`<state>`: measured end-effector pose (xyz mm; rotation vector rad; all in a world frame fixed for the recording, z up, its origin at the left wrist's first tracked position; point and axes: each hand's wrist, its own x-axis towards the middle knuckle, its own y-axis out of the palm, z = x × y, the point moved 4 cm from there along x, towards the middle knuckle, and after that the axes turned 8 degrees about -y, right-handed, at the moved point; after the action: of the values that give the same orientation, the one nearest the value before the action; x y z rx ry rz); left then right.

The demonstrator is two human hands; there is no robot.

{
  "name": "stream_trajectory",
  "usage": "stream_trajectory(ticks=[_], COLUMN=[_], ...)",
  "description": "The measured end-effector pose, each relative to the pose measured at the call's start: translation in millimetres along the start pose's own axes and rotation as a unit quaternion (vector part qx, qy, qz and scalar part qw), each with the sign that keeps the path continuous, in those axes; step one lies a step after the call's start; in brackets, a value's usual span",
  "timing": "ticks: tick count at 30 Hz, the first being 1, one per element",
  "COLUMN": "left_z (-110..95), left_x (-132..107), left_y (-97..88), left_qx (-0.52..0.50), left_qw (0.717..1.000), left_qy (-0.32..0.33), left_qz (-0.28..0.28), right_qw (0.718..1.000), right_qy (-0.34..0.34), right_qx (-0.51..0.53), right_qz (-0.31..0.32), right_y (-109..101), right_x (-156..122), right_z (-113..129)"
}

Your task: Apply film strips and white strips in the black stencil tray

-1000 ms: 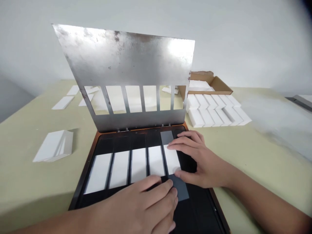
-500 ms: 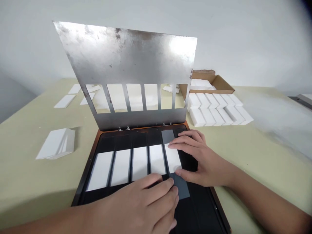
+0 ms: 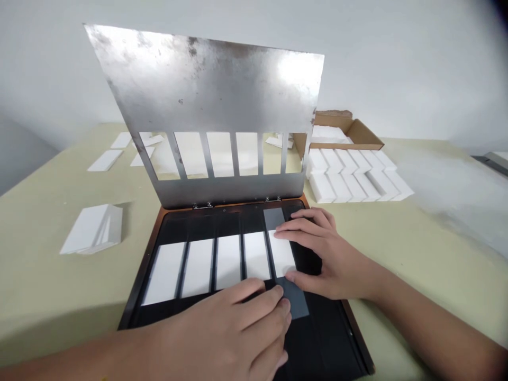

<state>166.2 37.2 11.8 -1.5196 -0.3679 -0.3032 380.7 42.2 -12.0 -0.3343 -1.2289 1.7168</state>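
Observation:
On the black bed of a hinged frame point(image 3: 333, 346), my right hand point(image 3: 317, 248) has its thumb and fingers at opposite ends of a white card point(image 3: 282, 255). That card lies over a dark grey strip point(image 3: 296, 299), which sticks out above and below it. My left hand point(image 3: 238, 328) is closed, its bent fingertips against the left edge of the strip's near end; its palm side is hidden. Several more white cards point(image 3: 228, 256) lie in a row to the left. The hinged metal plate point(image 3: 222, 84), with rectangular windows, stands raised behind them.
A small stack of white cards point(image 3: 93, 227) sits left of the frame on the pale green table point(image 3: 35, 254). Loose cards point(image 3: 105, 160) lie farther back. Behind right are rows of stacked white cards point(image 3: 357, 177) and an open cardboard box point(image 3: 365, 135).
The whole view has shifted slightly, so the frame and table appear a little higher. Both hands stay in nearly the same place on the card and strip.

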Motion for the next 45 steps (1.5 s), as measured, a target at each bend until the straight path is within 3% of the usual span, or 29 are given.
stream_trajectory(ticks=[27, 45], left_z=[-2.6, -2.9], left_x=[-2.5, -3.5], left_y=[2.4, 1.1], left_qx=[-0.013, 0.002], left_qw=[1.0, 1.0], left_qy=[-0.005, -0.022], left_qz=[0.02, -0.001], right_qw=[1.0, 0.999], right_qy=[0.004, -0.019], right_qx=[-0.006, -0.043], right_qz=[0.006, 0.014], right_y=[-1.9, -4.7], right_x=[1.3, 0.9], right_z=[1.6, 5.4])
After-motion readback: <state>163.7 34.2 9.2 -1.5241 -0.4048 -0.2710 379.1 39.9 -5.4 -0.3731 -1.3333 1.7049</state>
